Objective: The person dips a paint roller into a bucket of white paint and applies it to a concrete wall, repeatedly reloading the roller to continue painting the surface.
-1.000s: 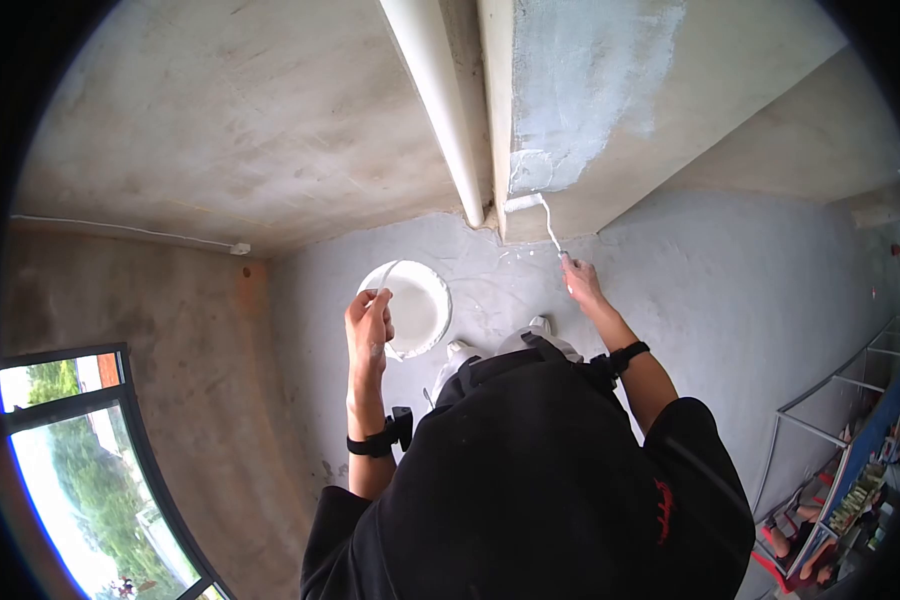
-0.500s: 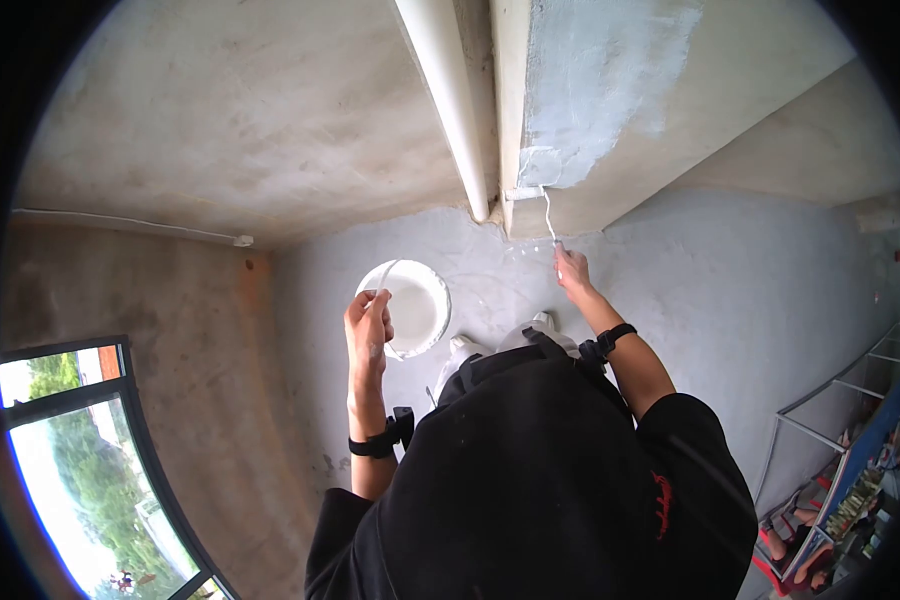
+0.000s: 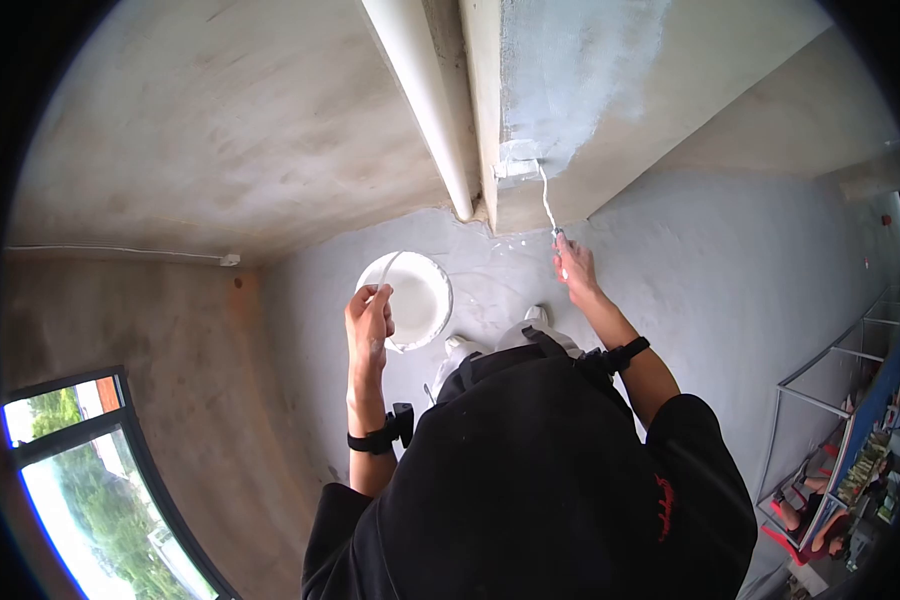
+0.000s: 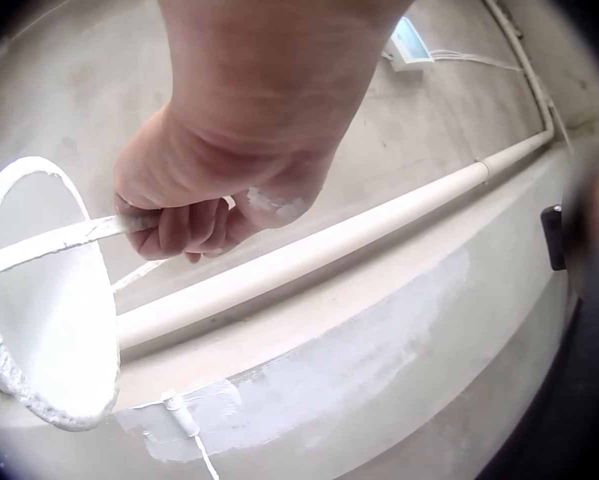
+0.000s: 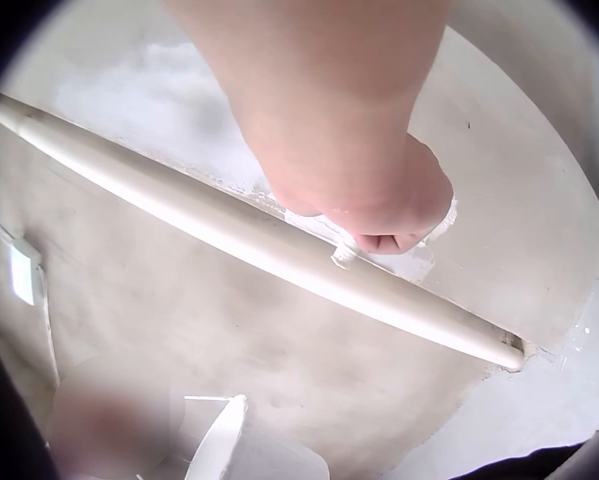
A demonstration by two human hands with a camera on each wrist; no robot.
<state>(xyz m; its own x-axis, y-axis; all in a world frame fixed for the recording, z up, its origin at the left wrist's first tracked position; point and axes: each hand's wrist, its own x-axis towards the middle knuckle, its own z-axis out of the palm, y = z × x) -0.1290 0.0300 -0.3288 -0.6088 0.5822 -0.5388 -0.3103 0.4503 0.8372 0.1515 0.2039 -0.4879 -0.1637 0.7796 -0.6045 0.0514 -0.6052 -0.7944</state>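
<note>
Left fingers (image 4: 180, 225): curled tight round the thin white bail (image 4: 50, 240) of the bucket.
Left hand (image 3: 370, 320): raised, beyond the near end of the pipe (image 3: 420, 100), on the side away from the beam.
Bucket (image 3: 448, 300): white, with white paint inside; it hangs from the bail just beside the left hand, near the pipe's end.
Right fingers (image 5: 395, 240): closed round the roller's handle, which the hand mostly hides in the wrist view.
Right hand (image 3: 575, 268): raised on the beam side of the pipe.
Roller (image 3: 518, 168): small and paint-laden, its sleeve touching the beam just beside the pipe.
Beam (image 3: 590, 90): runs alongside the pipe and carries a pale painted patch above the roller.
Window (image 3: 80, 470): well apart from the pipe, past the left hand.
</note>
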